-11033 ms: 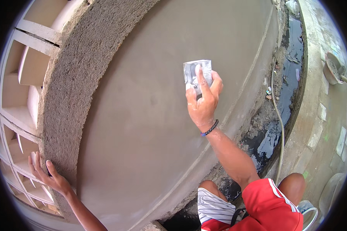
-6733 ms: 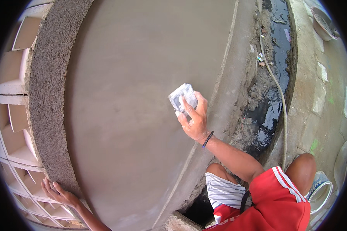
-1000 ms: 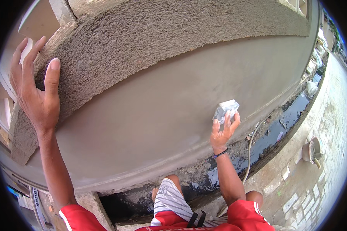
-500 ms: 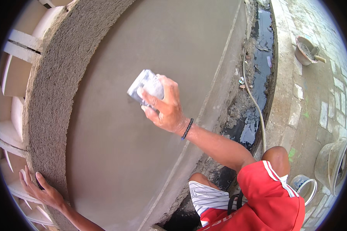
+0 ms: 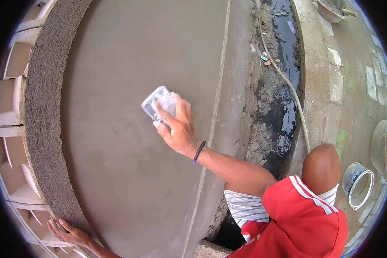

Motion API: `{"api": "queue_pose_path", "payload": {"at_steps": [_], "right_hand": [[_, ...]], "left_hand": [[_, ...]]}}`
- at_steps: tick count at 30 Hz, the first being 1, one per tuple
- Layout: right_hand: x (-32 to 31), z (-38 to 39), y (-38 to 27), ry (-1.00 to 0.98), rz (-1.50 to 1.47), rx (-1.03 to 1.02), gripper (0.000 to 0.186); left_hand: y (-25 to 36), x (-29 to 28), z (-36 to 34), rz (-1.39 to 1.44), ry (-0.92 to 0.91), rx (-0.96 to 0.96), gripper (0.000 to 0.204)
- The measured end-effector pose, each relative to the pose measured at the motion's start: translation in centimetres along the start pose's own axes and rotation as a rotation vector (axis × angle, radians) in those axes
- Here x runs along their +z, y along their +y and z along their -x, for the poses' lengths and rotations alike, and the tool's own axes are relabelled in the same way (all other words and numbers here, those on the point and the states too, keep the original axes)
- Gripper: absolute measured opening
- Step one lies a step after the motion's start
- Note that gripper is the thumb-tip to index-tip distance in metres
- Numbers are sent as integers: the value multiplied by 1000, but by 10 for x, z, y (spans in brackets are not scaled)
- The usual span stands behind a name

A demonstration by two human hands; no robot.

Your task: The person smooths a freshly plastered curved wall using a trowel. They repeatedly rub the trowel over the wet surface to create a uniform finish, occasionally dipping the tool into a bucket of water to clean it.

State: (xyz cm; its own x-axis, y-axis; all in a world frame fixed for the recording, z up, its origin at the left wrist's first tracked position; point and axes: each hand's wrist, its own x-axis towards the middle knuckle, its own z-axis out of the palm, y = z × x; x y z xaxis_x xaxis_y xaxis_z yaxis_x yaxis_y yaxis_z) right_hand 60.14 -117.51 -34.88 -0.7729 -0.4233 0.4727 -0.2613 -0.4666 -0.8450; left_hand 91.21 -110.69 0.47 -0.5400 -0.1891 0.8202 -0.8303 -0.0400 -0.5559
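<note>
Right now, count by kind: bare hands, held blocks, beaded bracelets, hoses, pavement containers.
Bare hands: 2 (left hand, right hand)
Grey-and-white block: 1
Dark beaded bracelet: 1
Pale hose: 1
Containers: 3 (basin, white-rimmed bucket, edge-cropped tub)
Total: 8

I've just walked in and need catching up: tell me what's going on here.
The person's right hand holds a pale, flat block at the smooth grey surface. The left hand rests at the edge of the rough grey band. To the right, a hose runs along a channel of dark water, and a white-rimmed bucket sits near the person's knee.
</note>
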Motion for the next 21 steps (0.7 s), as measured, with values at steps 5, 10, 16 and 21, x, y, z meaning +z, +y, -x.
{"api": "queue_pose_path", "payload": {"at_steps": [5, 10, 16, 21], "right_hand": [[-10, 144, 46, -2, 42, 473, 61], [-2, 53, -3, -169, -52, -54, 64], [-22, 142, 57, -27, 0, 457, 60], [-15, 67, 30, -96, -22, 105, 62]], "left_hand": [[3, -4, -7, 13, 28, -4, 44], [-7, 0, -2, 54, 16, 7, 45], [3, -3, -9, 68, 21, -22, 48], [-2, 0, -2, 68, -9, -41, 49]]}}
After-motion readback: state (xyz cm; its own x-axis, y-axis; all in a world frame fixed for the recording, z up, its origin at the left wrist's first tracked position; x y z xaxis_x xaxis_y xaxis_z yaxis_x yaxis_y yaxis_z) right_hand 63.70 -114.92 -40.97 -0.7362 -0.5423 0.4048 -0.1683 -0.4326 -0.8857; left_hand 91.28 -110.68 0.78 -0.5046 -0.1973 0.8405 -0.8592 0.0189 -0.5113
